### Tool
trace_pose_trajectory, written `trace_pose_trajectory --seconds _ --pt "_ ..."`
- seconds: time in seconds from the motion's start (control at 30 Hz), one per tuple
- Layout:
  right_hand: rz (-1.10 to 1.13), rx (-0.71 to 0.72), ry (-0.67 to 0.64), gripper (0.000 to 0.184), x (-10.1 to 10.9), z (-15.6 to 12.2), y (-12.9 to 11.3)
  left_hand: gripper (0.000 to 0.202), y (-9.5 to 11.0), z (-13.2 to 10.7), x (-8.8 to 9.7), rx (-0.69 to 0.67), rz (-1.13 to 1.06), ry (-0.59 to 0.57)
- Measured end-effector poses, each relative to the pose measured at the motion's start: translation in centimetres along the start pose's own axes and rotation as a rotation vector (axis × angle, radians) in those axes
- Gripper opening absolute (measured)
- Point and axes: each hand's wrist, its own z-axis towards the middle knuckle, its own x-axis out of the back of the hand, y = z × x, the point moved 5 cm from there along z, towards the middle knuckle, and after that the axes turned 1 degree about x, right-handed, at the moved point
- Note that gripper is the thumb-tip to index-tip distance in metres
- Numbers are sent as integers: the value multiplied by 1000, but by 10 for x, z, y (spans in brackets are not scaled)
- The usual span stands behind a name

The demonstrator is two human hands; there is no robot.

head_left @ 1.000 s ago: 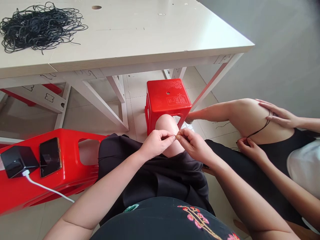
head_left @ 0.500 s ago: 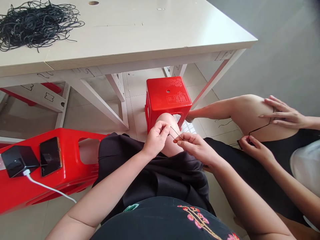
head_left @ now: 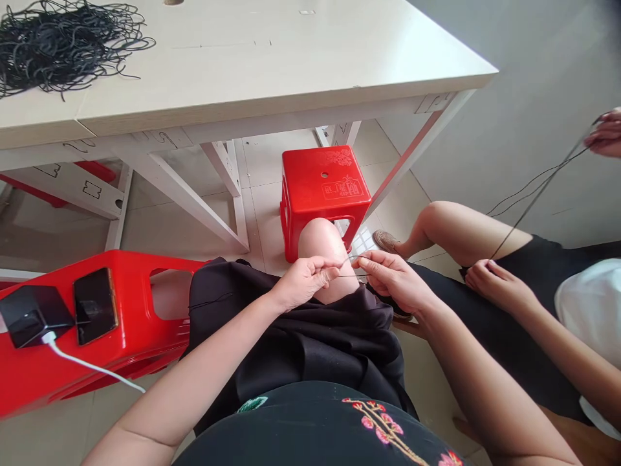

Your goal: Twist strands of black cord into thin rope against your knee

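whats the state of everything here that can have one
left hand, pinching thin black cord
right hand, pinching the same cord
co-worker's lower hand, gripping a taut cord
co-worker's raised hand, holding that cord up
pile of black cord, loose and tangled on the table
red plastic stool, upright
red plastic stool, on its side
phone, lying there, screen dark
black charger, white cable attached

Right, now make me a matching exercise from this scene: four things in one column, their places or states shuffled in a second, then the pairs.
Things:
1. Tangled black cords
2. Upright red plastic stool
3. Phone
4. Left hand

Places or states:
A. Pinching a thin black cord
B. Lying on a red stool tipped on its side
C. On the tabletop
D. Standing on the floor tiles

Pairs: 1-C, 2-D, 3-B, 4-A
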Motion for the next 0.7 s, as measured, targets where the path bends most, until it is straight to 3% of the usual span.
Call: trace_pose_trajectory --seconds 0.33,0.4,0.5,0.6,0.7 --pt "-476 223 86 31 6 -2 -8 25 -1 -12 -7 91 11 -111" --pt "-580 264 102 28 7 -4 -10 23 1 -12 -4 75 62 -85" --pt "-716 273 144 23 14 -7 -8 19 1 -11 8 -7 239 51" --pt "-794 242 184 22 33 -9 5 16 -7 -12 16 -37 329 134" --pt "-805 193 192 22 72 -9 26 15 -21 -17 14 10 301 111"
